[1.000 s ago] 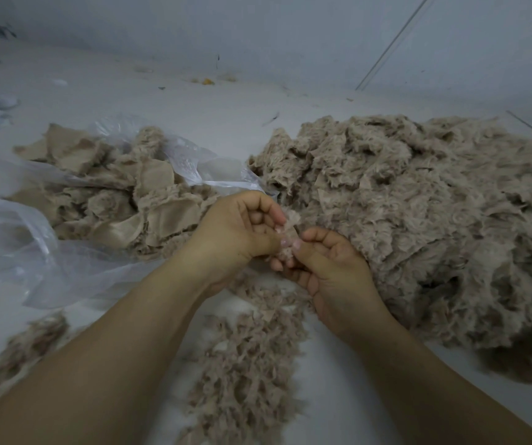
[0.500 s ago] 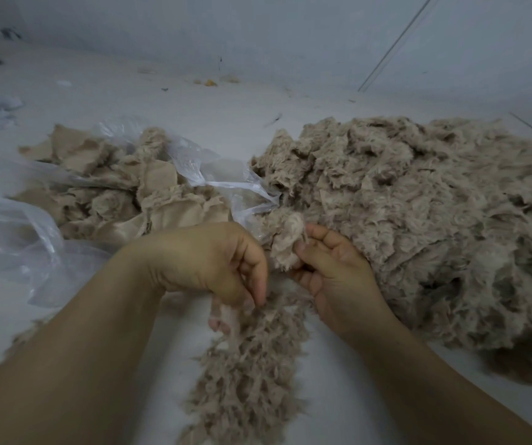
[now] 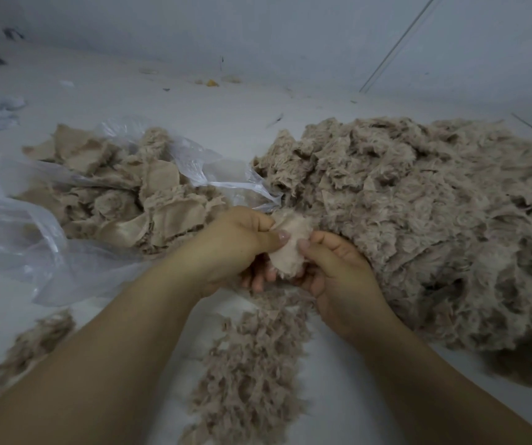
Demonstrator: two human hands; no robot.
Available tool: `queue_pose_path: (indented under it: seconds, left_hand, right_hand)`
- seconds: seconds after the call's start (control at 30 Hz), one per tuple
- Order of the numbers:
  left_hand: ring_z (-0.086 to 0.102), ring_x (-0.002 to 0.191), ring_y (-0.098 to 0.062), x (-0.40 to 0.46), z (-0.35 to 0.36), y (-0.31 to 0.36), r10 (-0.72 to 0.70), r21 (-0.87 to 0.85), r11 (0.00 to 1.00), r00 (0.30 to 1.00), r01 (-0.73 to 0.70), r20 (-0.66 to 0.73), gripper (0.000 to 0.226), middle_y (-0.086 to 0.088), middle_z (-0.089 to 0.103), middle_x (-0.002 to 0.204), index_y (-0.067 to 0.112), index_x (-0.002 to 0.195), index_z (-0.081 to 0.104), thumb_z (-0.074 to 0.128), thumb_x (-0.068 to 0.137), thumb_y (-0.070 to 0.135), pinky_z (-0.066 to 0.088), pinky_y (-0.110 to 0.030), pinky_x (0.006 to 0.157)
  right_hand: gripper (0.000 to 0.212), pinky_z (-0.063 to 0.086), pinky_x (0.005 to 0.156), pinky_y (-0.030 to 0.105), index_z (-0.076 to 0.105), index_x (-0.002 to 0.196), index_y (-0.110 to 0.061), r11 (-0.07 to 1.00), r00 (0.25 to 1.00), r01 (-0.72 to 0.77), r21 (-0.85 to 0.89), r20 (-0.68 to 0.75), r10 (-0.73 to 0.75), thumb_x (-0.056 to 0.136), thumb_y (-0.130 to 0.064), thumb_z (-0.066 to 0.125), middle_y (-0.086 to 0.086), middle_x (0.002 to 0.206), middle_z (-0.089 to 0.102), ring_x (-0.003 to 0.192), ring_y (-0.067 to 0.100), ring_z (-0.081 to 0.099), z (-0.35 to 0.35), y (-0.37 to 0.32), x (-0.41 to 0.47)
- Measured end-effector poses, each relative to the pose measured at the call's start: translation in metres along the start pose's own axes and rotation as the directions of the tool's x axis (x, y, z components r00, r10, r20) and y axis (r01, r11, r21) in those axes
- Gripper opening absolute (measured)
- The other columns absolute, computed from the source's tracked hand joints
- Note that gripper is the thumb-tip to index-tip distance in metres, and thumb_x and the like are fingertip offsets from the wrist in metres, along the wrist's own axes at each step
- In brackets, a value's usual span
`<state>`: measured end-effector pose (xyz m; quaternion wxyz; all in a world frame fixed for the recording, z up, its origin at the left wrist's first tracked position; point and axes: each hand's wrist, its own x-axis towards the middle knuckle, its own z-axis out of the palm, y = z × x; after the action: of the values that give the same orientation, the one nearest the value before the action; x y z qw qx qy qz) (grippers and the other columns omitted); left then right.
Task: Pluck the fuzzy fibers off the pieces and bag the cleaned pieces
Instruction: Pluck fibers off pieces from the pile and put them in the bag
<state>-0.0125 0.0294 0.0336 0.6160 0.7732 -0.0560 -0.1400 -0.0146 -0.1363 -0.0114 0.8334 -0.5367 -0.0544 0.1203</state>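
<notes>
Fuzzy beige fabric piece (image 3: 290,244): held at frame centre above the white work surface (image 3: 232,123), smooth backing toward the camera, fringe of fibers along its edges.

Left hand (image 3: 235,248): fingers curled, thumb pressed on the piece's left edge, gripping it.

Right hand (image 3: 338,277): fingers curled, thumb pinching the piece's right edge; the two hands nearly touch beneath it.

Heap of unplucked fuzzy pieces (image 3: 419,226): large, immediately right of the held piece and behind the right hand.

Clear plastic bag (image 3: 27,239): left of the held piece, open and crumpled, holding a mound of cleaned pieces (image 3: 136,200) with smooth tan faces showing.

Plucked fibers (image 3: 252,367): loose strip on the surface directly below the held piece, between the forearms; a smaller tuft (image 3: 36,342) lies far left of it.
</notes>
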Motion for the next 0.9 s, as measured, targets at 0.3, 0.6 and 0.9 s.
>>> queue_pose_path:
  seconds: [0.3, 0.6, 0.9]
  left_hand:
    - [0.045, 0.035, -0.024, 0.005, -0.003, -0.002, -0.064, -0.028, 0.998, 0.994, 0.061, -0.086, 0.032, -0.015, 0.055, 0.05, 0.007, 0.065, 0.062, 0.055, 0.094, 0.019, 0.031, -0.029, 0.042]
    - [0.043, 0.035, -0.014, 0.01, 0.01, -0.008, 0.067, -0.11, 0.988, 0.938, -0.11, -0.34, 0.03, -0.008, 0.053, 0.05, 0.001, 0.07, 0.066, 0.06, 0.096, 0.016, 0.031, -0.018, 0.036]
    - [0.043, 0.036, -0.02, 0.007, 0.004, -0.005, 0.018, 0.019, 1.0, 0.992, -0.016, -0.127, 0.032, -0.009, 0.056, 0.047, 0.007, 0.066, 0.067, 0.068, 0.091, 0.026, 0.034, -0.022, 0.036]
  right_hand:
    - [0.033, 0.048, 0.059, 0.029, 0.069, 0.084, -0.001, 0.995, 0.998, 0.019, -0.094, -0.055, -0.024, 0.08, -0.033, 0.065, 0.017, 0.064, 0.051, 0.048, 0.009, 0.045, 0.0, 0.003, -0.001]
    - [0.02, 0.045, 0.048, 0.021, 0.076, 0.073, -0.013, 0.986, 0.999, 0.052, -0.157, -0.009, -0.054, 0.081, -0.031, 0.076, 0.001, 0.053, 0.058, 0.044, 0.006, 0.046, -0.002, 0.006, 0.0]
    - [0.031, 0.046, 0.05, 0.021, 0.071, 0.08, -0.008, 0.999, 0.999, 0.031, -0.023, -0.012, -0.031, 0.08, -0.039, 0.074, 0.008, 0.062, 0.051, 0.047, 0.008, 0.046, -0.002, 0.004, 0.002]
